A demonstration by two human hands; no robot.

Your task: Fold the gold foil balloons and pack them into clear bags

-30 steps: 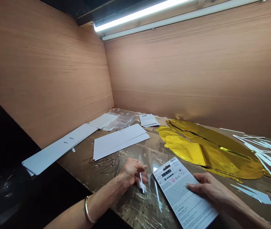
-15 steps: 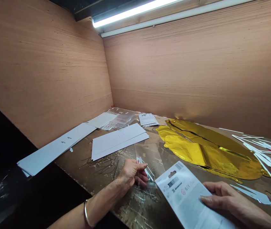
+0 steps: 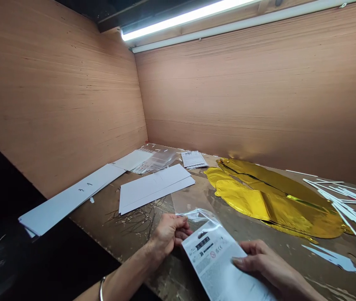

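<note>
- Left hand (image 3: 172, 235): lower middle of frame, thumb and fingers pinched together on the near left edge of a clear, flat plastic film bag (image 3: 189, 200).
- Right hand (image 3: 261, 265): lower right of centre, gripping the right edge of a white rectangular printed card with a dark hang slot (image 3: 211, 259), thumb on top.
- Card: bottom centre of frame, tilted, slotted end up and left, near the left hand's fingers. Slotted end meets the bag's near edge; can't tell if it's inside.
- Bag: just above the left hand, far part over the brown, scuffed worktop (image 3: 109, 223).
- Plain white paper sheets (image 3: 156, 186): overlapping, centre of frame, just left of the bag's far end.
- Long white paper strips (image 3: 74, 196): left side, stacked, handwritten marks on top.
- Small stack of white printed leaflets (image 3: 193, 159): above and right of the plain sheets, near the plywood back wall (image 3: 243, 92).
- Shiny gold foil sheets (image 3: 278, 205): right of centre, flat, beyond the right hand.
- Thin white sticks (image 3: 342, 200): far right, loose pile.
- Pale blue flat cut-out piece (image 3: 342, 260): lower right, right of the right hand.
- Silver metal bangle (image 3: 101, 289): left wrist, bottom edge.
</note>
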